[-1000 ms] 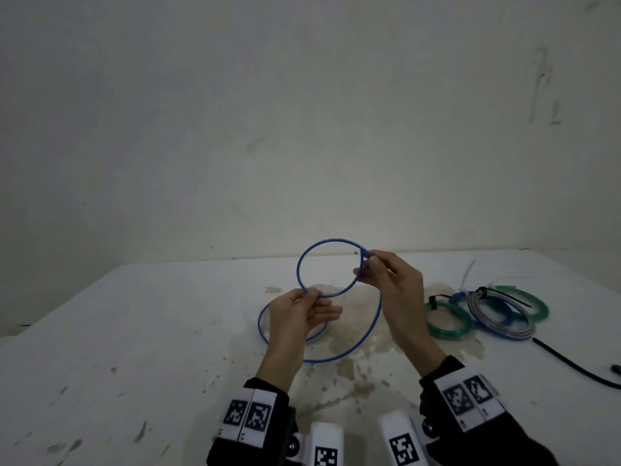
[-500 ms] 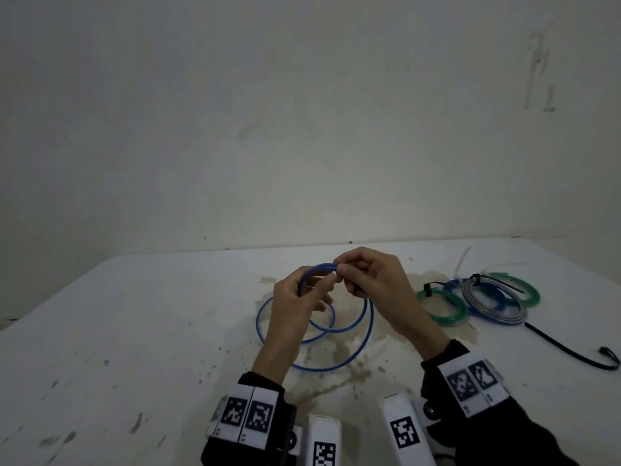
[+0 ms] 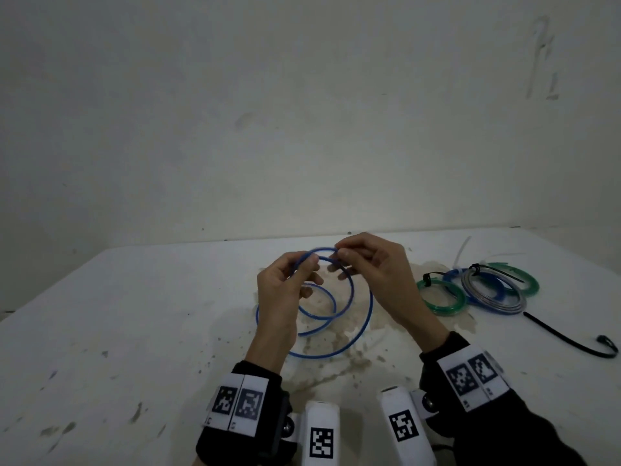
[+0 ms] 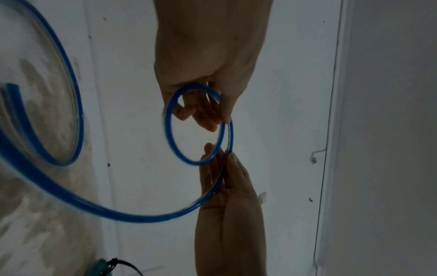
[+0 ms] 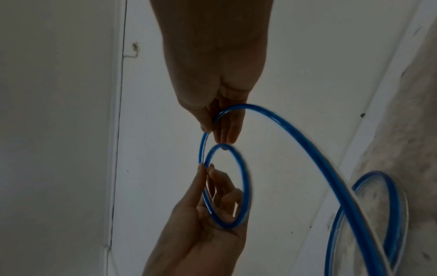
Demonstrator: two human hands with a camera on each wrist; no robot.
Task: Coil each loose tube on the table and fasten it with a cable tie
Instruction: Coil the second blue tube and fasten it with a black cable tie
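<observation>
A loose blue tube lies partly on the white table, and two of its turns are lifted between my hands. My left hand pinches the raised turns with thumb and forefinger. My right hand pinches the tube just to the right, almost touching the left. In the left wrist view the small loop hangs between my left hand above and my right hand below. In the right wrist view the tube runs from my right hand down to the table, and my left hand holds the loop.
To the right lie tied coils: a green coil, a grey and blue coil and another green coil. A loose black cable tie lies at the right edge. A pale strip lies behind the coils. A wall stands behind the table.
My right hand has carried the tube leftward to my left hand, so the one wide raised loop has become two smaller turns held together. The tube on the table has drawn in.
</observation>
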